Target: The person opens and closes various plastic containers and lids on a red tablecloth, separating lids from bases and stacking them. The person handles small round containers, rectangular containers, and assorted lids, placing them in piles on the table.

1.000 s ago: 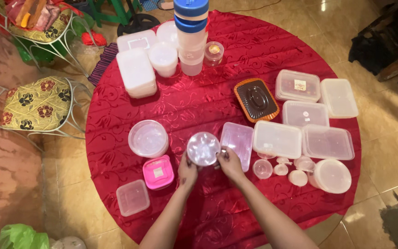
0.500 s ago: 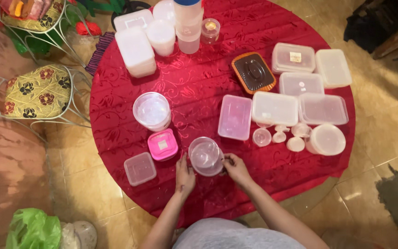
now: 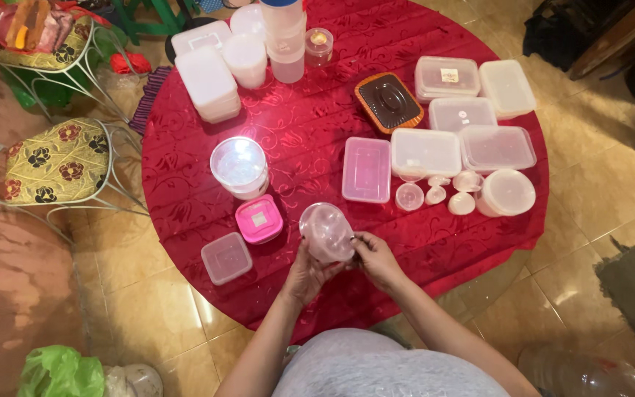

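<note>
Round clear plastic container (image 3: 326, 232) is up off the red tablecloth (image 3: 317, 140), tilted and held between both hands near the table's front edge: left hand (image 3: 305, 273) cups it from underneath with fingers wrapped on it, right hand (image 3: 376, 259) pinches its right rim. Just to its left sit a pink square box (image 3: 259, 218) and a small clear square tub (image 3: 226, 258), with a bigger round tub (image 3: 239, 166) behind those. Off to the right there's a clear rectangular tub (image 3: 367, 169), a row of lidded rectangular boxes (image 3: 425, 152), and a few tiny cups (image 3: 435, 195), all well apart from the hands.
</note>
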